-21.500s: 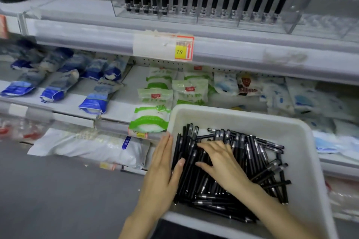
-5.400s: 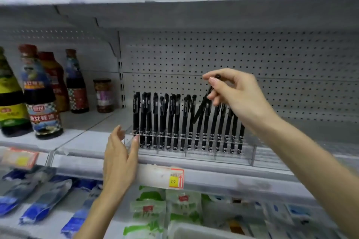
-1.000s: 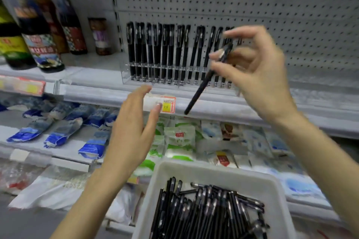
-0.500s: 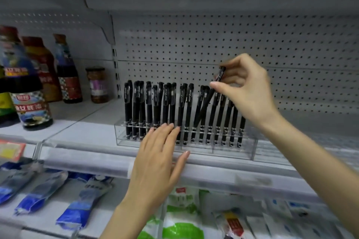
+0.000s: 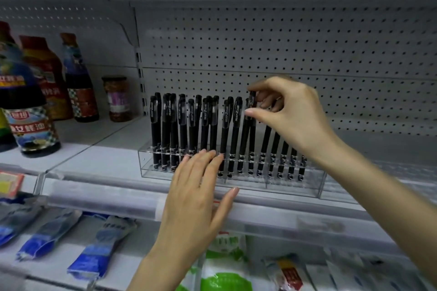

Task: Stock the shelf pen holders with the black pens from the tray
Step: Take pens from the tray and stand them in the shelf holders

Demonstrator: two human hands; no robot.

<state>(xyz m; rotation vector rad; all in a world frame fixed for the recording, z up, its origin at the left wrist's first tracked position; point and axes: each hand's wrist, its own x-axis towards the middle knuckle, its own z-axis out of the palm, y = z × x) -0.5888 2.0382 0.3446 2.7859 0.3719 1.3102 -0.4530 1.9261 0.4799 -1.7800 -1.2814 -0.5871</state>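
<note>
**Head view: 1 pen pinched at the holder**

Grey perforated back panel (image 5: 307, 49) above white metal shelf (image 5: 106, 163). Dark labelled sauce bottles (image 5: 30, 113) stand far left. Clear acrylic pen holder (image 5: 295, 184) near shelf front, with a row of black capped pens (image 5: 191, 125) upright in it. Left hand (image 5: 196, 198) flat, fingers straight, tips touching holder's front, thumb spread. Right hand (image 5: 290, 113) pinches cap of 1 slim black pen (image 5: 252, 104), which is upright, lower end among the slots.

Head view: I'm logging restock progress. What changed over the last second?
The right hand, pinching one pen, carried it from mid-air to the clear holder and stood it nearly upright in the row. The left hand moved to the holder's front, fingers straight. The other pens stayed put.
</note>
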